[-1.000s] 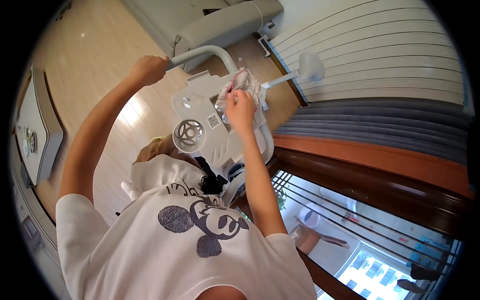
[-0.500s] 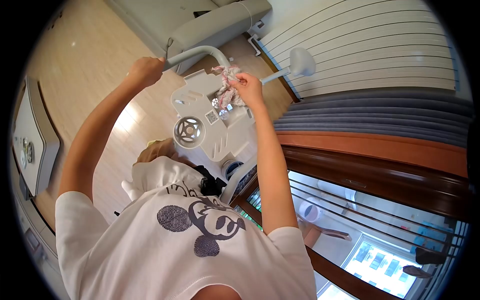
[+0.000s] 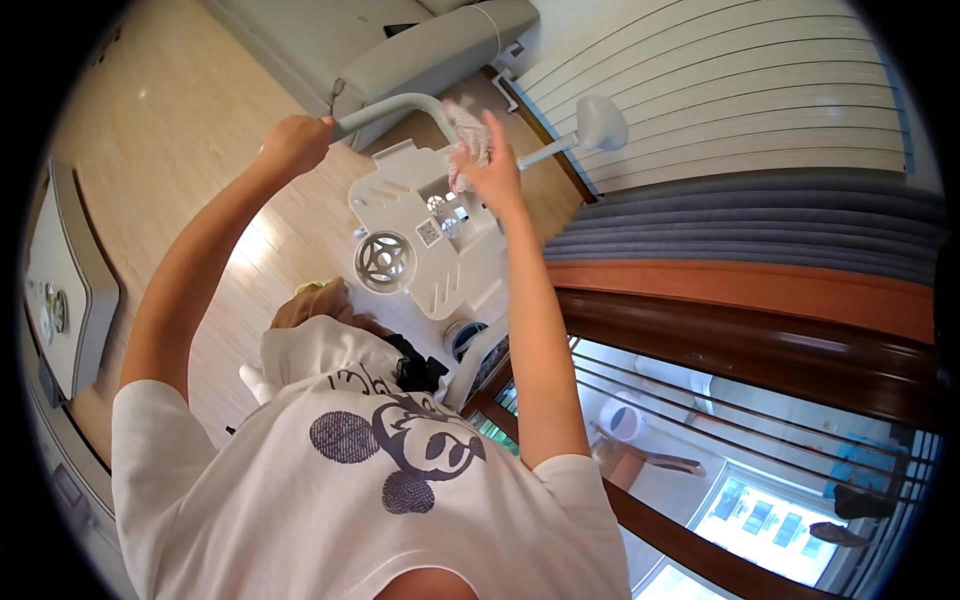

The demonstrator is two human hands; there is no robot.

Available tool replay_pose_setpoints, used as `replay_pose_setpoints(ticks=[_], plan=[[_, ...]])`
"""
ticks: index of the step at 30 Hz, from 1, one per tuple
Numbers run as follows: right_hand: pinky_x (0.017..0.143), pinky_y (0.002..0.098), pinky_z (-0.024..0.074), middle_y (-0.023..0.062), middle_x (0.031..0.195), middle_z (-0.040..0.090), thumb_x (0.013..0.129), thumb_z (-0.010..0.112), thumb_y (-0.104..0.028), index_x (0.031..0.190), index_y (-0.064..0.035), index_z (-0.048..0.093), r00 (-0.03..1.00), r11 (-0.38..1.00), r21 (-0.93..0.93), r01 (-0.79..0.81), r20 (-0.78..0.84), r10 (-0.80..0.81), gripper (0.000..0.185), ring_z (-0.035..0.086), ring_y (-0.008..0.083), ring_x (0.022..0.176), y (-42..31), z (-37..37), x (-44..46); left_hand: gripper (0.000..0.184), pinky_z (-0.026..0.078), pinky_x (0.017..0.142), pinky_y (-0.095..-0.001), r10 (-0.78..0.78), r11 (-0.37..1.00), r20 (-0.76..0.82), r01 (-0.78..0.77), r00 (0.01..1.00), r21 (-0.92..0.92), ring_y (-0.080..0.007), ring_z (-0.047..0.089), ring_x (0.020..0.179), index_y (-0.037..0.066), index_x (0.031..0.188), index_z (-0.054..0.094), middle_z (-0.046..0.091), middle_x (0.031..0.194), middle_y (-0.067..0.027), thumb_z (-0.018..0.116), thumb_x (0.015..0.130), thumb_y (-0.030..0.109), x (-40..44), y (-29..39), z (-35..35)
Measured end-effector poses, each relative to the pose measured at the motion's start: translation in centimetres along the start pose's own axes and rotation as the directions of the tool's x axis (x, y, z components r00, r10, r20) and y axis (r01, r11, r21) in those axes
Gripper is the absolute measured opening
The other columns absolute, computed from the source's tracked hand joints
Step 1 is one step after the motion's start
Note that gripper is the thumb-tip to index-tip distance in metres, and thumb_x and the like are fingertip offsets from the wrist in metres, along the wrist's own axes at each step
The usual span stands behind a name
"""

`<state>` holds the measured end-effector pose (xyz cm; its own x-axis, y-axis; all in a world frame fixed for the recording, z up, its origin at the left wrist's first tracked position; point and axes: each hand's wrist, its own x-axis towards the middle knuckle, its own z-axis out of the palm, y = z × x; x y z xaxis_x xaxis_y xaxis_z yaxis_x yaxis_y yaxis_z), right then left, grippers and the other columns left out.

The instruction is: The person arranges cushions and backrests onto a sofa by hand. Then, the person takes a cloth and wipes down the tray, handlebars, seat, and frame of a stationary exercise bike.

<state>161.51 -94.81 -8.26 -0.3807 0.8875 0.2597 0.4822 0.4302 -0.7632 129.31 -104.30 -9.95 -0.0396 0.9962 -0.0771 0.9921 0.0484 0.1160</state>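
My left hand (image 3: 297,143) is closed round the grey curved tube (image 3: 378,108) at its left end. At the tube's right bend my right hand (image 3: 492,178) has a pink-and-white cloth (image 3: 470,145) between thumb and fingers, one finger stretched upward. The cloth is bunched and slightly blurred, and lies close against the tube. Below both hands sits a light plastic tray (image 3: 440,265) with slots, a QR-code label and a round cup holder (image 3: 384,262). A pale rounded knob on a rod (image 3: 601,124) sticks out to the right of my right hand.
A grey sofa (image 3: 440,55) stands beyond the tube. At the right are a ribbed white panel (image 3: 720,90), dark pleated fabric (image 3: 740,225) and a brown wooden window frame (image 3: 740,325). A white-topped low table (image 3: 60,280) is at the far left on the wooden floor (image 3: 200,120).
My right hand has shifted slightly up with the cloth, its fingers more stretched. The cloth has moved up off the tray towards the tube's bend. My left hand keeps its hold.
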Motion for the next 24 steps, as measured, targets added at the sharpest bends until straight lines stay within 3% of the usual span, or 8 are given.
replay_pose_setpoints(ticks=[1,6,9,11,14,17,20,24], plan=[[0.091,0.0397,0.0500,0.0156,0.121,0.063,0.084,0.073,-0.008,0.134,-0.0100,0.057,0.987,0.969,-0.189,0.158,0.036,-0.154,0.053,0.062,0.0326,0.106,-1.5,-0.3,-1.1,0.018,0.053,0.066,-0.0505,0.010,1.000,0.004,-0.010,1.000,0.002,-0.0384,0.068,0.076,0.003,0.101,0.062,0.069,0.079,-0.0181,0.055,0.085,0.009,0.1,0.1,0.1],[0.095,0.0420,0.0474,0.0181,0.129,0.057,0.081,0.072,-0.004,0.136,-0.0190,0.058,0.951,0.951,-0.298,0.080,0.310,0.017,0.059,0.057,0.0351,0.117,-0.1,-1.8,-3.1,0.017,0.053,0.068,-0.0511,-0.041,0.999,0.008,0.041,0.999,-0.024,-0.0385,0.068,0.078,0.003,0.100,0.061,0.069,0.081,-0.0181,0.055,0.086,0.009,-0.5,1.1,-0.9],[0.093,0.0407,0.0487,0.0141,0.132,0.058,0.088,0.069,-0.010,0.133,-0.0149,0.060,0.926,0.947,0.067,-0.314,0.241,0.290,0.046,0.058,0.0310,0.118,1.5,-2.9,-2.3,0.016,0.053,0.069,-0.0513,-0.059,0.998,0.010,0.059,0.998,-0.032,-0.0389,0.068,0.078,0.002,0.100,0.061,0.069,0.081,-0.0184,0.055,0.086,0.009,-0.4,0.7,-0.6],[0.091,0.0394,0.0504,0.0104,0.133,0.059,0.095,0.065,-0.019,0.131,-0.0123,0.060,0.838,0.680,0.510,-0.527,0.176,0.517,0.037,0.060,0.0283,0.117,5.4,-3.3,-1.1,0.017,0.053,0.069,-0.0513,-0.041,0.999,0.020,0.041,0.999,-0.026,-0.0392,0.068,0.078,0.002,0.100,0.061,0.069,0.081,-0.0188,0.055,0.086,0.010,0.0,0.4,-0.3],[0.085,0.0373,0.0537,0.0104,0.131,0.060,0.102,0.054,-0.031,0.134,-0.0043,0.053,0.724,0.140,0.975,-0.170,0.027,0.689,0.041,0.063,0.0263,0.109,2.3,-5.7,-0.1,0.018,0.053,0.069,-0.0513,-0.018,1.000,0.043,0.019,0.999,-0.017,-0.0395,0.068,0.078,0.001,0.102,0.061,0.069,0.081,-0.0195,0.053,0.087,0.010,0.1,0.3,-0.1],[0.091,0.0407,0.0546,0.0156,0.130,0.060,0.101,0.052,-0.029,0.135,0.0019,0.048,0.736,0.135,0.986,-0.095,-0.022,0.677,0.046,0.063,0.0295,0.112,3.6,-8.5,-0.7,0.017,0.053,0.069,-0.0518,-0.031,0.999,0.042,0.032,0.999,-0.025,-0.0401,0.068,0.079,0.001,0.101,0.061,0.069,0.082,-0.0199,0.052,0.089,0.010,-0.2,0.7,-1.1],[0.095,0.0425,0.0539,0.0143,0.127,0.061,0.097,0.055,-0.022,0.133,0.0031,0.050,0.809,0.387,0.890,-0.241,-0.036,0.587,0.045,0.063,0.0294,0.115,-0.2,-10.1,-2.4,0.016,0.053,0.069,-0.0523,-0.058,0.997,0.043,0.060,0.997,-0.046,-0.0410,0.068,0.082,0.000,0.099,0.060,0.069,0.084,-0.0205,0.050,0.092,0.010,-0.4,0.8,-1.3],[0.078,0.0273,0.0496,0.0057,0.098,0.069,0.093,0.064,-0.026,0.109,-0.0021,0.071,0.850,0.837,0.166,-0.521,0.194,0.491,0.029,0.063,0.0143,0.089,-4.4,-5.8,-5.6,0.016,0.053,0.070,-0.0520,-0.016,0.999,0.039,0.017,0.999,-0.044,-0.0410,0.068,0.081,0.000,0.099,0.060,0.069,0.084,-0.0205,0.051,0.091,0.010,-0.2,0.7,-0.9]])
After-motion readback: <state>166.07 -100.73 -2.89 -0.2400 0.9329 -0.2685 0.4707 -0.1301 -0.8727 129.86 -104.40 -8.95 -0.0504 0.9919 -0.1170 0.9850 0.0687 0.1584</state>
